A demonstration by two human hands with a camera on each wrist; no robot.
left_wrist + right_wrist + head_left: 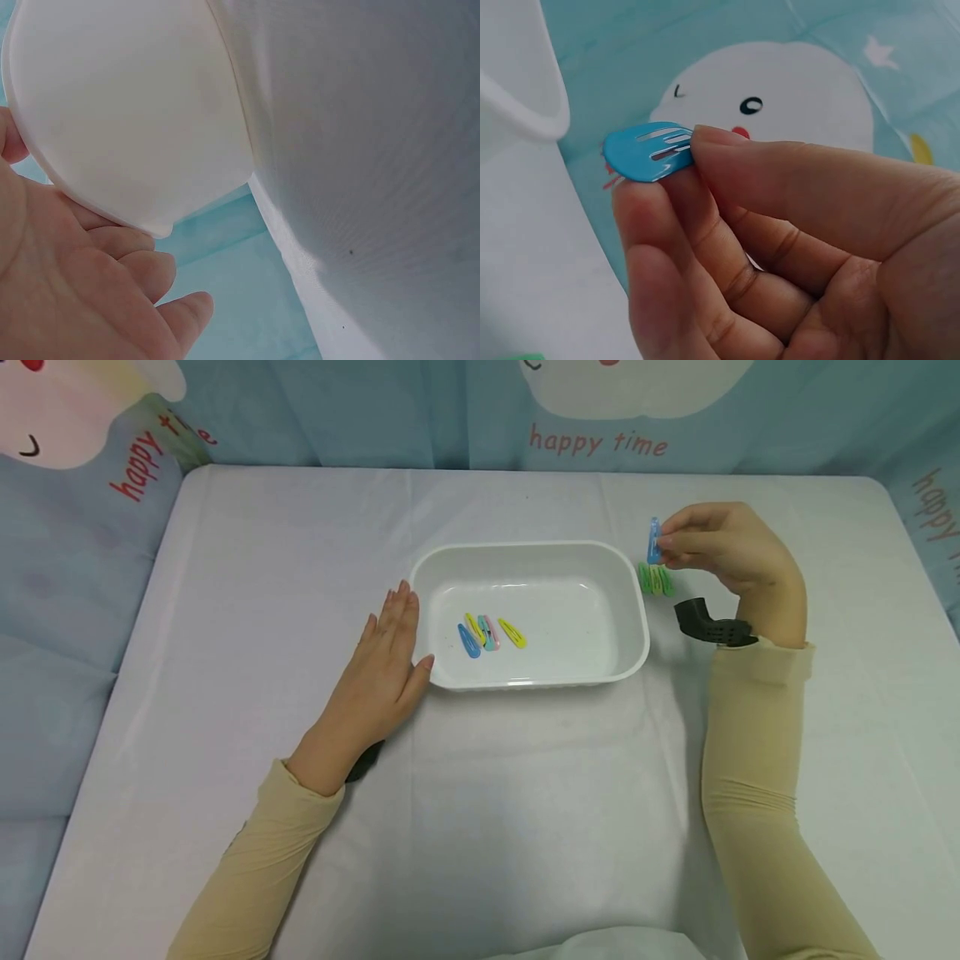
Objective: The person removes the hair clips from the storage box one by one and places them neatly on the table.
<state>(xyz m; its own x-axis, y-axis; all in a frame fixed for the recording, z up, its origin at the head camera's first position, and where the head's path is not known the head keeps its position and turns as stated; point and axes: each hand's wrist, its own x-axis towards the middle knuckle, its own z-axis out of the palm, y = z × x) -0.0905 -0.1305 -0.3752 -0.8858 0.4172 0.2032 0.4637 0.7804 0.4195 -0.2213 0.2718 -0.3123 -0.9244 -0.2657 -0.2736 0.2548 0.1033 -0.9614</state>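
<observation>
A blue snap hair clip is pinched between the thumb and fingers of my right hand, raised beyond the right end of the white basin. Just below it in the head view, several green hair clips lie in a row on the table beside the basin. My left hand rests against the basin's left rim, its fingers straight and its thumb at the near corner. Inside the basin, toward the left, are several hair clips: a blue one, yellow ones and a pink and teal pair.
A white cloth covers the table. Blue curtains printed with "happy time" hang along the back and left sides. A black wrist mount sits on my right wrist, close to the green clips.
</observation>
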